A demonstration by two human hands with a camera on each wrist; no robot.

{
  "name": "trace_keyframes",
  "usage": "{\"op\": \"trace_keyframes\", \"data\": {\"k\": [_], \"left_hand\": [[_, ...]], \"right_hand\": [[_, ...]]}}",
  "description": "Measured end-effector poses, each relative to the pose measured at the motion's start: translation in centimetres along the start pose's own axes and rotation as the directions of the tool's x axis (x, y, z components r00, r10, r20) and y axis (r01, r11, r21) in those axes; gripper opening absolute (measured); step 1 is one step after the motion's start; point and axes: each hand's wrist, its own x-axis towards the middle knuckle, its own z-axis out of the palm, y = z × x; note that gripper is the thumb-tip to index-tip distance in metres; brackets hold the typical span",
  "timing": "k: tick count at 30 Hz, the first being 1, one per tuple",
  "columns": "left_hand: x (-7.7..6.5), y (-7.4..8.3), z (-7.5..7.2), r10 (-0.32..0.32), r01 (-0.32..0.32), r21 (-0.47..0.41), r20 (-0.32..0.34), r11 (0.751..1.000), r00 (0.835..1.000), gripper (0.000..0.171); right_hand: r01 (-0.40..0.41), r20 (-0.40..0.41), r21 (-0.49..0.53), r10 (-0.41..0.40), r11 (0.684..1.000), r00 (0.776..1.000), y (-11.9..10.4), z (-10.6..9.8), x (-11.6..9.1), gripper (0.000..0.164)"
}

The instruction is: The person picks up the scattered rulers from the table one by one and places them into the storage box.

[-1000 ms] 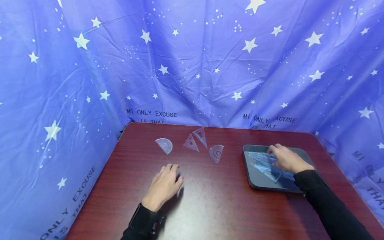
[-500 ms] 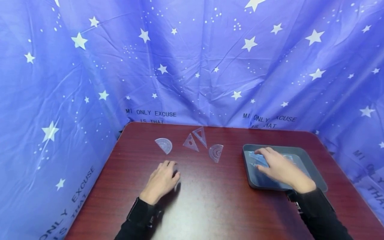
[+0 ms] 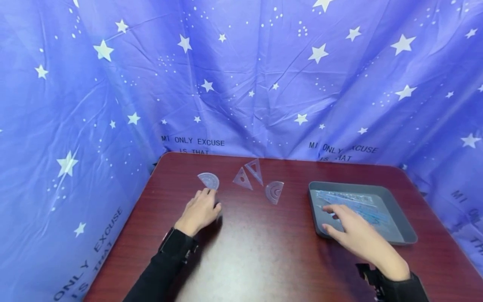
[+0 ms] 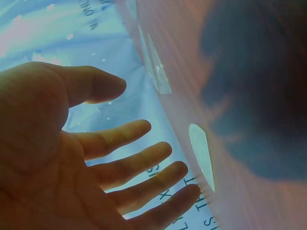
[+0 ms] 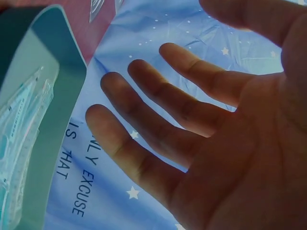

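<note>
Red-brown wood-grain table (image 3: 249, 251) before a blue, star-printed curtain (image 3: 232, 105), with both hands at work above it. Four clear plastic shapes lie flat toward the far side: the left protractor (image 3: 209, 179); the triangle with a round hole (image 3: 245, 183), near to it; the triangle with a long cut-out (image 3: 259, 171), just beside the first triangle; and the right protractor (image 3: 271, 193). To the right stands a grey tray (image 3: 401, 218), holding clear bluish plastic pieces (image 3: 367, 209) in an overlapping pile too tangled to count.

Compare with the preceding half second. The left hand (image 3: 198, 210) has advanced, so that its fingertips now meet the near edge of the left protractor in the head view; whether they touch it cannot be told. Its wrist view shows the fingers spread and the thumb apart, with nothing between them. The right hand (image 3: 356, 233) has drawn back toward the near edge of the tray, uncovering more of the pile; its fingers, too, are spread and hold nothing.

Interpretation: the right hand appears to be done with the pile for the moment, and the work seems to be shifting to the left protractor, which remains on the table.
</note>
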Motion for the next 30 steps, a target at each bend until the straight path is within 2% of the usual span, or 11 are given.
{"op": "trace_keyframes", "data": {"k": [6,14,17,20,25,27,30], "left_hand": [[2.5,-0.9,-0.3,0.024,-0.024,0.061,0.012,0.998,1.000,0.047],[5.7,-2.4,-0.4,0.052,-0.056,0.130,0.034,0.990,0.998,0.057],[6.7,-2.6,-0.3,0.060,-0.072,0.164,0.077,0.984,0.995,0.058],[7.5,-2.6,-0.1,0.080,-0.112,0.206,0.156,0.972,0.985,0.065],[8.6,-2.9,0.0,0.107,-0.185,0.250,0.295,0.951,0.949,0.076],[8.9,-3.1,0.0,0.123,-0.209,0.253,0.318,0.945,0.940,0.077],[9.3,-3.6,-0.2,0.149,-0.229,0.229,0.320,0.946,0.936,0.075]], "right_hand": [[0.037,-0.024,-0.005,-0.037,0.999,0.999,-0.2,1.3,-1.4,0.046],[0.117,-0.075,-0.031,-0.119,0.993,0.990,-0.1,3.5,-3.3,0.036],[0.125,-0.066,-0.033,-0.127,0.992,0.990,-0.1,4.3,-3.9,0.036],[0.122,-0.039,-0.015,-0.123,0.992,0.992,-0.2,5.0,-4.5,0.037],[0.110,-0.034,-0.018,-0.111,0.994,0.993,-0.3,5.7,-5.3,0.039],[0.097,-0.045,-0.024,-0.098,0.995,0.994,-0.4,5.9,-5.5,0.039],[0.098,-0.063,-0.028,-0.099,0.995,0.993,-0.5,5.8,-5.6,0.039]]}}
